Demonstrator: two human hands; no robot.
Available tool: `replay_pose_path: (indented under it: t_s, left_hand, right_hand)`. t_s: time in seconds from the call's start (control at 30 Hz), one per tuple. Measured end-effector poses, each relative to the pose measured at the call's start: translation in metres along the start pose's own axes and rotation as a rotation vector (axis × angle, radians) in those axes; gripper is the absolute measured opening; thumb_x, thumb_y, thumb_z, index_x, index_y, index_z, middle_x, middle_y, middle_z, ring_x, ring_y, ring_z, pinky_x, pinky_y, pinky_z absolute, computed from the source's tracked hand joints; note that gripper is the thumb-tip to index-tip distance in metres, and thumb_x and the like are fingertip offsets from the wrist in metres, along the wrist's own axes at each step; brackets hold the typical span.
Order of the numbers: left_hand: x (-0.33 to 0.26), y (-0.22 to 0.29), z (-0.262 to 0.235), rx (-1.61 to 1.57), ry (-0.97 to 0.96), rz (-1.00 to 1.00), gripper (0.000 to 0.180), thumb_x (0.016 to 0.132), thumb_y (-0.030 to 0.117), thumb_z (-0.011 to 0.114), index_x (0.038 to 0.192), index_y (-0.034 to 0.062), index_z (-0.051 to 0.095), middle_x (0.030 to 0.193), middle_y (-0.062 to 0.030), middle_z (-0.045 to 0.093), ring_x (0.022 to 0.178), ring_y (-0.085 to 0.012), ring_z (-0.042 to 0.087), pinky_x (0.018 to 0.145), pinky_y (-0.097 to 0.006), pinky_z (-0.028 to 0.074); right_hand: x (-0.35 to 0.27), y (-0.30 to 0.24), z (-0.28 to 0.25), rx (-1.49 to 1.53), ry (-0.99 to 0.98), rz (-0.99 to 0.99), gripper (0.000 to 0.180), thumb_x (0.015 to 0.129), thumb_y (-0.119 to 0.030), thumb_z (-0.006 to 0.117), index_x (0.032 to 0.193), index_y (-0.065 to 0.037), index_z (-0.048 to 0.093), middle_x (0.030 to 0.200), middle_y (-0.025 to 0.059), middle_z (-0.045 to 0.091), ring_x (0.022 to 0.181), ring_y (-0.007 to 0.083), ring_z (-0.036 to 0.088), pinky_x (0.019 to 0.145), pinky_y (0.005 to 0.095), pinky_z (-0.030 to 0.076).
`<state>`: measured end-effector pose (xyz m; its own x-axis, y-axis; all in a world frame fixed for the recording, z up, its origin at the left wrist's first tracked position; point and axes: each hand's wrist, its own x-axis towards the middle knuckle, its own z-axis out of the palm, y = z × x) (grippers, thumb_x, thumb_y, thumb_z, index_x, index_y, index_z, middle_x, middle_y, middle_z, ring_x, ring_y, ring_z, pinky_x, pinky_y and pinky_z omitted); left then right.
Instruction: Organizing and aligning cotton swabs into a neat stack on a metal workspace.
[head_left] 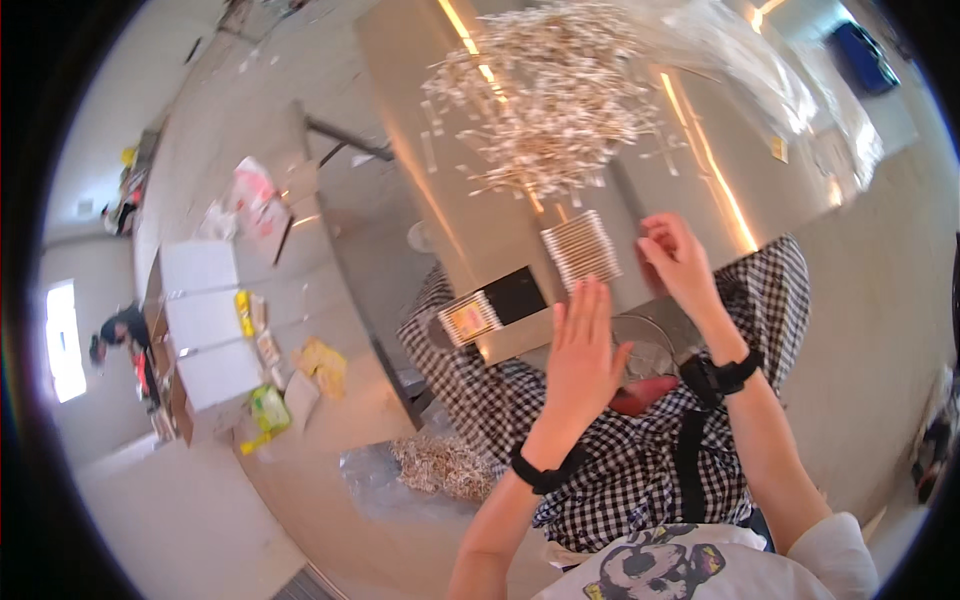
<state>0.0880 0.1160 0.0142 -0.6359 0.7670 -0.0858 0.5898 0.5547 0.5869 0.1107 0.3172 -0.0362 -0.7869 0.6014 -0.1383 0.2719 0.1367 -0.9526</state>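
Two hands up over a shiny steel table [470,210], glare streaks running far across it. My left hand [580,350] is flat, fingers straight and pressed together, empty, hovering just near of a neat square stack of thin white sticks [581,246]. My right hand [678,262] is just right of that stack, fingers curled loosely; can't tell if it pinches anything. Far of the stack: a big loose pile of the same sticks [545,95], strays scattered round it, with crumpled clear plastic sheet [740,60] to its right. Near left on the table edge: a small open black box [490,305] holding packed sticks. Checked cloth [620,450] covers my lap below the hands, a red thing partly tucked under the left one. Floor left of me: another stick heap on clear plastic [440,465]. Further left, a long bench [300,330] with white cartons, yellow and green packets. Another person [118,335] bends over at the far left by a bright doorway. Pale concrete floor all round.
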Motion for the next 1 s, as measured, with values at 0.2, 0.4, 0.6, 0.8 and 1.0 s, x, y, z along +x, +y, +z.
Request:
replay_pose_path:
  t_s: [0.2, 0.4, 0.6, 0.8, 1.0]
  left_hand:
    - [-0.027, -0.036, -0.057, -0.115, 0.436, -0.087, 0.050, 0.093, 0.013, 0.065, 0.139, 0.0015, 0.049, 0.142, -0.0168, 0.053, 0.133, -0.0348, 0.050, 0.114, -0.047, 0.036]
    - [-0.174, -0.200, -0.127, 0.172, 0.896, -0.658, 0.027, 0.093, 0.010, 0.064, 0.118, 0.0018, 0.062, 0.116, -0.0132, 0.064, 0.111, -0.0266, 0.061, 0.095, -0.038, 0.049]
    - [-0.297, -0.326, -0.183, 0.127, 1.108, -1.119, 0.026, 0.088, 0.005, 0.058, 0.113, 0.0004, 0.065, 0.106, -0.0170, 0.068, 0.103, -0.0323, 0.064, 0.092, -0.040, 0.050]
    - [-0.339, -0.420, -0.240, 0.325, 1.043, -1.189, 0.033, 0.089, 0.003, 0.051, 0.118, 0.0000, 0.066, 0.117, -0.0224, 0.068, 0.109, -0.0369, 0.064, 0.093, -0.040, 0.050]
    - [-0.307, -0.478, -0.260, 0.308, 0.974, -1.031, 0.034, 0.092, 0.004, 0.049, 0.120, -0.0017, 0.067, 0.118, -0.0235, 0.067, 0.110, -0.0383, 0.063, 0.096, -0.041, 0.048]
  right_hand:
    - [0.017, 0.052, -0.021, -0.085, -0.170, -0.061, 0.022, 0.095, -0.005, 0.062, 0.116, -0.006, 0.058, 0.088, 0.0036, 0.060, 0.079, 0.0116, 0.060, 0.070, 0.0247, 0.052]
    - [0.036, 0.077, -0.038, -0.024, -0.250, -0.027, 0.018, 0.096, 0.000, 0.059, 0.113, -0.001, 0.055, 0.086, 0.0013, 0.055, 0.071, 0.0070, 0.054, 0.064, 0.0210, 0.048]
    - [0.042, 0.076, -0.040, -0.054, -0.242, 0.023, 0.015, 0.096, 0.000, 0.059, 0.110, -0.001, 0.054, 0.084, 0.0009, 0.053, 0.069, 0.0066, 0.053, 0.063, 0.0195, 0.047]
    - [0.042, 0.080, -0.044, -0.063, -0.221, 0.056, 0.014, 0.096, 0.000, 0.059, 0.109, -0.001, 0.053, 0.085, 0.0016, 0.053, 0.068, 0.0067, 0.053, 0.061, 0.0194, 0.047]
    - [0.035, 0.067, -0.049, -0.123, -0.163, 0.083, 0.016, 0.094, 0.001, 0.060, 0.108, -0.002, 0.053, 0.082, 0.0015, 0.054, 0.068, 0.0077, 0.054, 0.060, 0.0209, 0.047]
